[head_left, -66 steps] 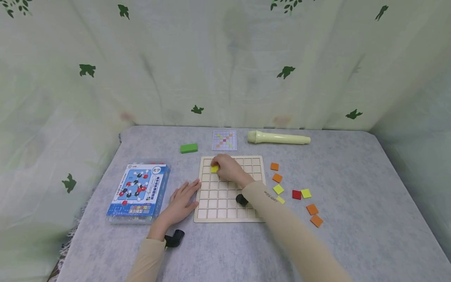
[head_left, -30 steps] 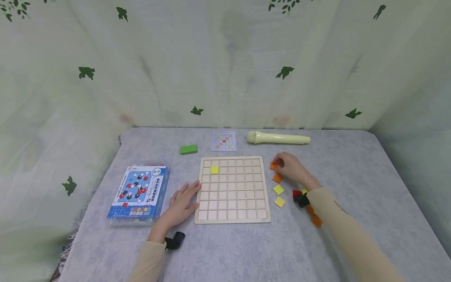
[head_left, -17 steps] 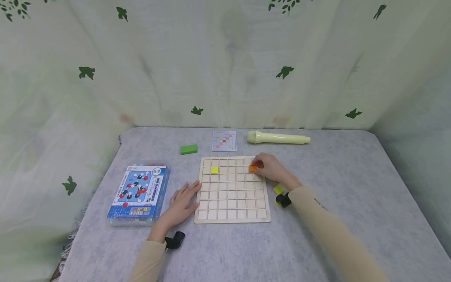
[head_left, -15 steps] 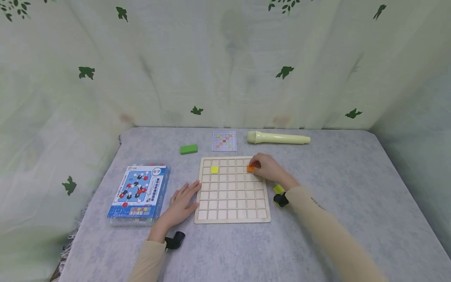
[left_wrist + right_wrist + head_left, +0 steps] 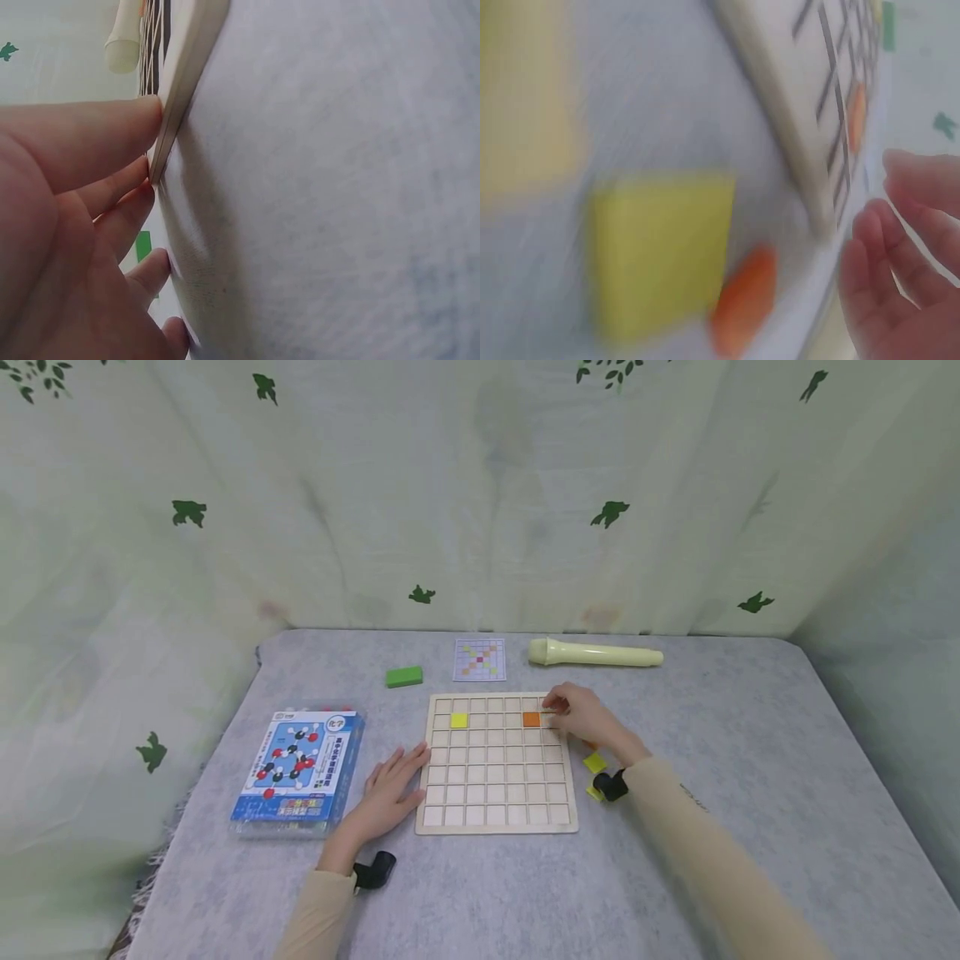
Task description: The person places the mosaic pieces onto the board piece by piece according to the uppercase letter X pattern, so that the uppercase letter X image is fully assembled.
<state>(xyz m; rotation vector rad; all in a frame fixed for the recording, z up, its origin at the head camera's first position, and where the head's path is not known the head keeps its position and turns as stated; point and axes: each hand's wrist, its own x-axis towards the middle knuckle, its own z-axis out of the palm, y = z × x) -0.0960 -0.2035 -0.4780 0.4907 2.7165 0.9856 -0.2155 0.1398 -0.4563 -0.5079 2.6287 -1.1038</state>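
Pale curtain with green bird motifs, behind grey cloth-covered worktop. Grid board, wooden: near worktop centre. Yellow tile and orange tile: each lying in a cell, second row from board's far edge, near far left and far right corners respectively. Left hand: fingers extended, unclasped, touching board's left edge. Right hand: fingers relaxed, thumb apart, unclasped, at board's right edge near the orange tile. Pattern card, pale baton: along worktop's far edge.
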